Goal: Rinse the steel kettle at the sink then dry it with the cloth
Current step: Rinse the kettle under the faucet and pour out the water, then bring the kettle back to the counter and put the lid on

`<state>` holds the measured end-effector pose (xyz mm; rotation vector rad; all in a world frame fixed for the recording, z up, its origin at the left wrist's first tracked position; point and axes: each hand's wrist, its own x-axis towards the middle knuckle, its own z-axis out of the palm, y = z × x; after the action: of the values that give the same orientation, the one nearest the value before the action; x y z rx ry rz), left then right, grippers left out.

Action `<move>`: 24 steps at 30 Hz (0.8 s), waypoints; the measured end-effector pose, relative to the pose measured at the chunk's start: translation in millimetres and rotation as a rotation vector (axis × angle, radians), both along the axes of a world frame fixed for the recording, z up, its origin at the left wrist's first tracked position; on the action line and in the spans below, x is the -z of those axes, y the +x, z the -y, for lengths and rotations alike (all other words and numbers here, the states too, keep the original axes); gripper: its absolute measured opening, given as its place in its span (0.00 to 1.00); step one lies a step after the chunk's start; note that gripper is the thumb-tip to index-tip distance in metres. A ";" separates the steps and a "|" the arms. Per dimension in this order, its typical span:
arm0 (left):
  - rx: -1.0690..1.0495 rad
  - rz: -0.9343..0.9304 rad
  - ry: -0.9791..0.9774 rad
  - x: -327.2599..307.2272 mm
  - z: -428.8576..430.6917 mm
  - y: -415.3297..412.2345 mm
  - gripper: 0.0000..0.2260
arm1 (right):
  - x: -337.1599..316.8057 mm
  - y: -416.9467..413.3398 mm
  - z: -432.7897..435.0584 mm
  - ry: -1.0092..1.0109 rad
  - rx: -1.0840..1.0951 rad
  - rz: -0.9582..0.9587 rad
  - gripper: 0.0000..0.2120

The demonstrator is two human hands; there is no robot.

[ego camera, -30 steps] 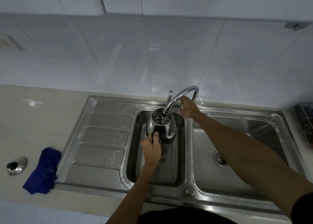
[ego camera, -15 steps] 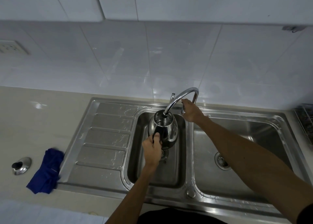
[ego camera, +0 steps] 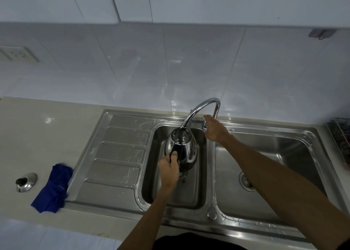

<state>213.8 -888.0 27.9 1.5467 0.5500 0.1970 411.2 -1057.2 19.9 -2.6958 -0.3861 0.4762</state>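
Observation:
The shiny steel kettle (ego camera: 184,147) hangs lidless over the left sink basin (ego camera: 191,196), its open mouth right under the curved tap spout (ego camera: 197,109). My left hand (ego camera: 169,172) grips its black handle from the near side. My right hand (ego camera: 215,130) is closed around the tap lever behind the divider between the basins. A crumpled blue cloth (ego camera: 54,188) lies on the counter at the left edge of the drainboard. The kettle's steel lid (ego camera: 25,181) with a black knob rests on the counter left of the cloth.
A ribbed steel drainboard (ego camera: 117,155) lies left of the basin. The right basin (ego camera: 274,193) has a strainer drain (ego camera: 246,180). A wire rack (ego camera: 341,138) sits at the far right. White tiled wall and a socket (ego camera: 17,54) stand behind.
Both hands keep their holds on the kettle and the tap lever. The kettle stays under the spout; only the view has shifted slightly.

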 end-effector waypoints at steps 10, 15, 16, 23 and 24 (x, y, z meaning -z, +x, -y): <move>-0.113 -0.075 0.012 10.3 -15.4 -49.4 0.18 | 11.1 -64.4 -22.5 0.195 0.161 0.198 0.26; -0.166 -0.070 0.035 1.9 -44.5 -78.8 0.18 | 8.3 -110.9 -69.4 0.341 0.141 -0.047 0.15; -0.166 -0.061 0.039 -1.8 -52.5 -84.9 0.18 | 3.5 -118.2 -83.6 0.360 0.142 -0.137 0.15; -0.164 0.041 0.007 -36.0 -135.0 -122.9 0.19 | -29.5 -165.1 -181.6 0.805 0.281 -0.573 0.15; -0.150 0.052 0.012 -42.5 -151.6 -129.1 0.19 | -33.9 -172.8 -196.8 0.821 0.290 -0.574 0.15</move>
<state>84.7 -736.5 70.4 1.5083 0.6246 0.3549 238.4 -860.3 53.8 -1.6919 -0.0026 0.7638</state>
